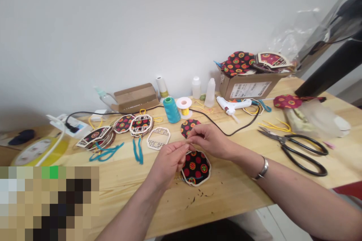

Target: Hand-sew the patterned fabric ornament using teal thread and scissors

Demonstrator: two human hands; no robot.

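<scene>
My left hand (173,158) and my right hand (210,140) meet fingertip to fingertip over the middle of the table, both closed in a pinch. Whatever lies between the fingers is too small to make out. Just below them is a scalloped pale wooden frame with black flower-patterned fabric (196,167) in it, partly covered by my left hand. Behind my right hand lies a loose dark red patterned fabric piece (189,127). To the left of the hands rests a bare openwork wooden frame (158,138).
Black-handled scissors (299,148) lie at right, a white glue gun (233,103) behind. A teal thread cone (171,110) and yellow cord spool (184,104) stand at the back. Finished-looking frames (141,125) sit left; a cardboard box (249,84) holds more. Dark scraps (195,197) litter the front.
</scene>
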